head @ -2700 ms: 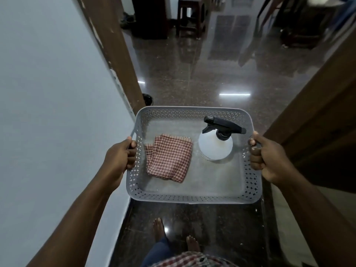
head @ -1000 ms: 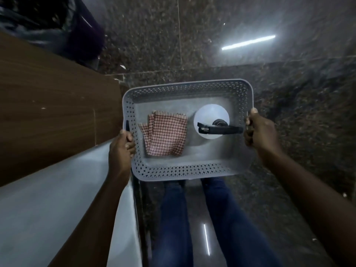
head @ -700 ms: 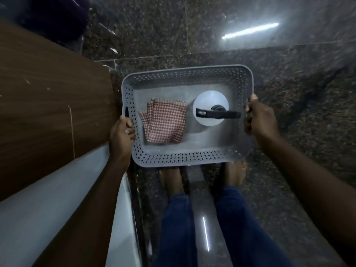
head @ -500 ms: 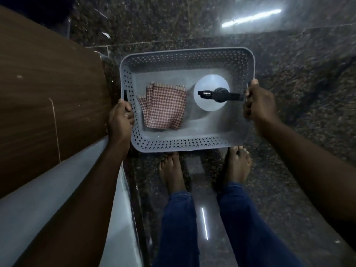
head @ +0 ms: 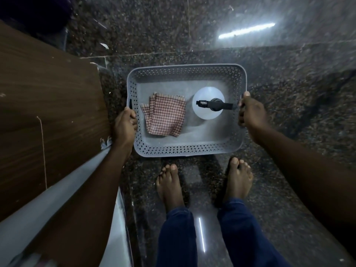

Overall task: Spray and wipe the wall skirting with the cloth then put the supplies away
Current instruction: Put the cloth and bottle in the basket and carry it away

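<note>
While bare feet (head: 169, 186) in blue jeans stand on the dark speckled granite floor (head: 289, 116), left hand (head: 124, 126) and right hand (head: 250, 112) are both closed on opposite side rims of the grey perforated plastic basket (head: 185, 149) just beyond the toes. Inside: folded red-checked cloth (head: 165, 117) on the left, white spray bottle with black trigger head (head: 209, 106) upright on the right, close but apart. Brown wooden panel (head: 48, 105) sits left of the basket; can't tell if the basket touches the floor.

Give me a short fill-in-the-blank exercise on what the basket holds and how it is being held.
1. Both hands, left hand and right hand, grip the grey ____ by its short sides.
2. The folded checked cloth lies to the ____ of the spray bottle.
3. The bottle's trigger head is coloured ____.
4. The person's feet are ____, without shoes.

Missing words: basket; left; black; bare
</note>
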